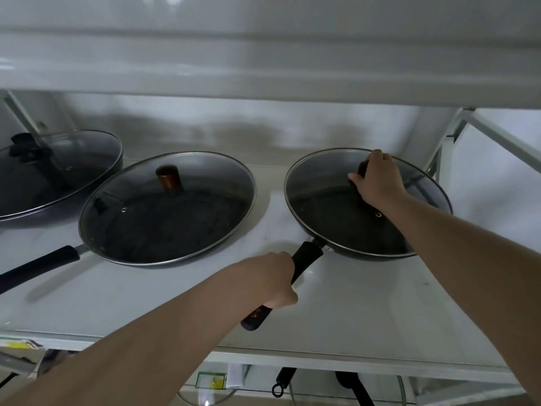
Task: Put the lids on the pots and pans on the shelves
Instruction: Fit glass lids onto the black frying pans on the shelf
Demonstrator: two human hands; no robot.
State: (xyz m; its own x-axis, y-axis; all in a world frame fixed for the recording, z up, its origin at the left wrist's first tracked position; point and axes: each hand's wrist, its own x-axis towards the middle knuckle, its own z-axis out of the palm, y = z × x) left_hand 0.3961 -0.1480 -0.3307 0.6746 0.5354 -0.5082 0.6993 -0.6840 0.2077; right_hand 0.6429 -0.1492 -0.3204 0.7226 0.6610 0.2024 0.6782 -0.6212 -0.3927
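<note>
Three dark pans stand on a white shelf (366,312), each under a glass lid. On the right pan (336,247) lies a glass lid (325,197); my right hand (377,180) is closed around its knob. My left hand (275,276) grips that pan's black handle (307,256). The middle pan (140,259) carries a glass lid (181,218) with a brown knob (169,176). The left pan (44,215) has a glass lid (76,159) with a dark knob.
Another shelf board (263,68) hangs close above the pans. A metal frame post (445,136) stands at the right end. Below the shelf's front edge I see pan handles (282,382) and a glass lid (205,397) on a lower level.
</note>
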